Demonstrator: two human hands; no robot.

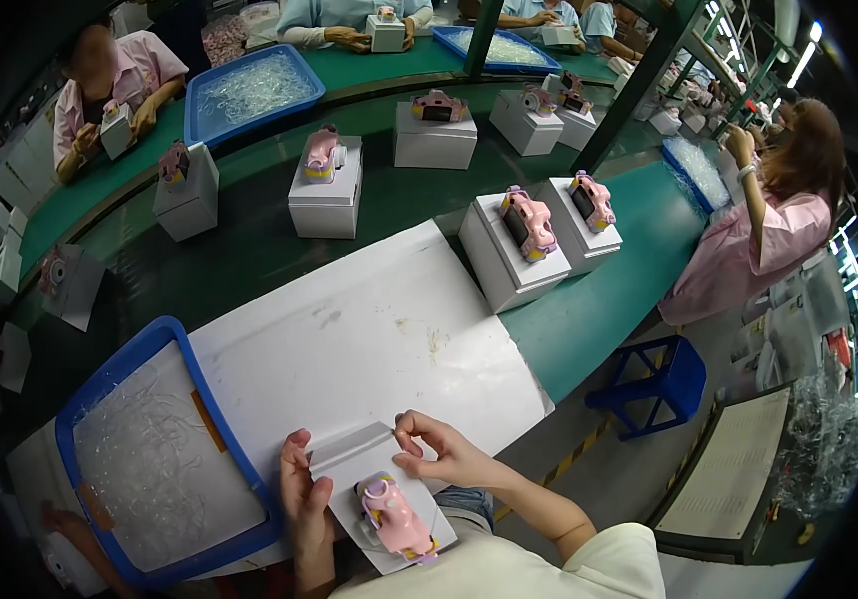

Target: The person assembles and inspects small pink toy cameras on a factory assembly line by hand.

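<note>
A white box is held tilted in front of my body, with a pink toy camera lying on its face. My left hand grips the box's left side, thumb on its edge. At the far right corner of the same box, the fingers of my right hand are bent and pinched against the edge. Whether a thin clear piece is also between those fingertips is too small to tell. Left of my hands stands a blue-rimmed tray holding a tangle of clear thin loops or strips.
A white board covers the bench ahead. Beyond it, a green conveyor carries white boxes topped with pink toy cameras; two such boxes stand at the board's right. A blue stool and a co-worker are at right. Other people sit across.
</note>
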